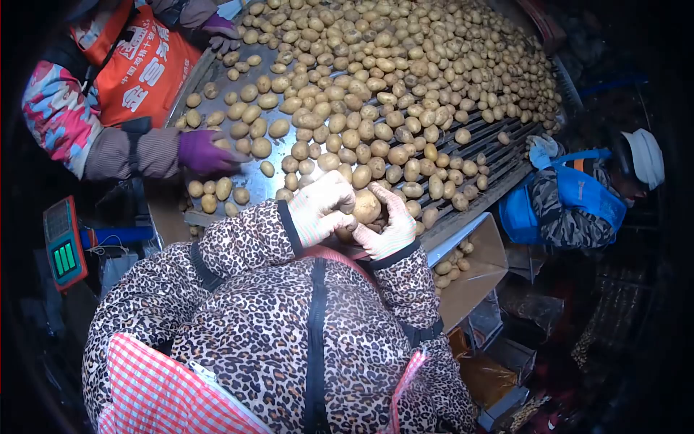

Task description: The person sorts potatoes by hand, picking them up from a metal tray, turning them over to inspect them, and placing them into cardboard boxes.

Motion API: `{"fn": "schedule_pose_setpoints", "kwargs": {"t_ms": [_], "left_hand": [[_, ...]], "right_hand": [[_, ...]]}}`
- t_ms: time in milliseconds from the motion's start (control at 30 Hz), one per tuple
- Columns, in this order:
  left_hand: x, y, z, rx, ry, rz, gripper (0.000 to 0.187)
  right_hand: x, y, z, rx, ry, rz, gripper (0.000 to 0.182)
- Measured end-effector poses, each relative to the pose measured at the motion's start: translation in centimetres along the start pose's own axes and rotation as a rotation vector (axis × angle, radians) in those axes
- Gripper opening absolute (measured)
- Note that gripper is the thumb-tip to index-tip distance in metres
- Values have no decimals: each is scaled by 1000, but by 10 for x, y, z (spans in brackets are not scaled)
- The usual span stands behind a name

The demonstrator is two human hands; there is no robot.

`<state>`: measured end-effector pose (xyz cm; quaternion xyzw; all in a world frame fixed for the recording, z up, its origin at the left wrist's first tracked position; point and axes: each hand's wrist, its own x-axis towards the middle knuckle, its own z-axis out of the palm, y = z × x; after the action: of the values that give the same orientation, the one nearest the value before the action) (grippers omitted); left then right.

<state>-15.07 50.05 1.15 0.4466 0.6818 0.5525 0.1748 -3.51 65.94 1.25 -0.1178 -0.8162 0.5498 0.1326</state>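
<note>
Both gloved hands met at the near edge of the sorting table (pixel 253 177), close against the leopard-print sleeves. The left hand (pixel 318 210) was clenched over the top of one potato (pixel 366 206), and the right hand (pixel 390 228) cupped it from below and the side, fingers curled round it, so the potato was grasped between the two.

To do this well, the grip probably needed to stay light, with the thumbs free to roll the potato so every face could be checked, and the wrists kept low over the table so a slip would drop it only onto the pile.

The potato was oval, pale tan, smooth-skinned with a dull sheen; only its upper face showed, and no marks could be made out on it. It looked a little larger than most around it.

Across the table a purple-gloved hand (pixel 202 153) of another person lay among loose potatoes at the left edge. A box (pixel 473 278) with a few potatoes stood below the near right corner.
</note>
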Motion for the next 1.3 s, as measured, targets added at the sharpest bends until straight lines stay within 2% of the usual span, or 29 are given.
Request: {"fn": "schedule_pose_setpoints", "kwargs": {"t_ms": [33, 67, 100, 167, 200, 333, 433, 467, 567, 667, 767, 800, 900, 933, 967, 1033, 1067, 1100, 1167, 1200, 1267, 1300], "left_hand": [[-1, 1, 2, -12, 49, 14, 23], [0, 3, 4, -160, 110, -67, 21], [2, 4, -2, -378, 57, -267, 18], [7, 11, -18, -777, 71, -521, 23], [5, 4, -26, -700, -20, -519, 37], [11, -12, -34, -363, -309, -465, 53], [6, -15, -34, -382, -329, -426, 54], [4, -14, -32, -392, -340, -469, 52], [2, -5, -27, -70, -370, -471, 50], [-5, -10, -22, -170, -316, -407, 41], [-6, -26, -12, -522, -105, -581, 27], [-7, -20, -14, -481, -82, -627, 22], [-6, -21, -15, -729, -66, -594, 24], [-6, -20, -18, -725, -66, -600, 31], [-6, -20, -20, -904, -71, -642, 41], [-5, -19, -18, -564, -191, -632, 44], [-19, -51, 6, -344, -75, -343, 48], [-17, -52, 3, -453, -103, -453, 47], [-11, -55, -7, -664, -182, -662, 44], [-21, -85, 2, -689, -97, -683, 41], [-35, -123, 16, -588, 37, -658, 36], [-36, -123, 10, -328, 48, -609, 33]], "right_hand": [[0, 0, 3, 122, 16, 45, 69], [2, -10, 2, 162, -5, 59, 67], [3, -14, 3, 311, -21, 127, 67], [1, -18, 6, 605, -51, 250, 68], [2, -23, 3, 563, -81, 278, 68], [3, -18, 4, 326, -153, 175, 70], [2, -20, 3, -62, -161, 42, 73], [-1, -12, 7, -31, -120, -3, 69], [0, -3, 4, -184, -179, -71, 68], [-2, -6, 8, -148, -164, -50, 68], [-4, -18, 15, 19, -201, -90, 68], [-3, -18, 13, -10, -262, -72, 70], [-4, -27, 8, 632, -276, 289, 74], [-3, -20, 7, 673, -259, 302, 78], [-1, -12, 8, 642, -266, 305, 77], [2, -2, 8, 580, -286, 317, 76], [5, -7, 10, 429, -313, 311, 75], [7, 2, 17, 548, -301, 340, 76], [13, 11, 25, 398, -316, 278, 74], [15, 12, 30, 314, -317, 233, 74], [26, -7, 32, -94, -325, 302, 74], [35, 15, 38, -32, -293, 332, 79]]}}
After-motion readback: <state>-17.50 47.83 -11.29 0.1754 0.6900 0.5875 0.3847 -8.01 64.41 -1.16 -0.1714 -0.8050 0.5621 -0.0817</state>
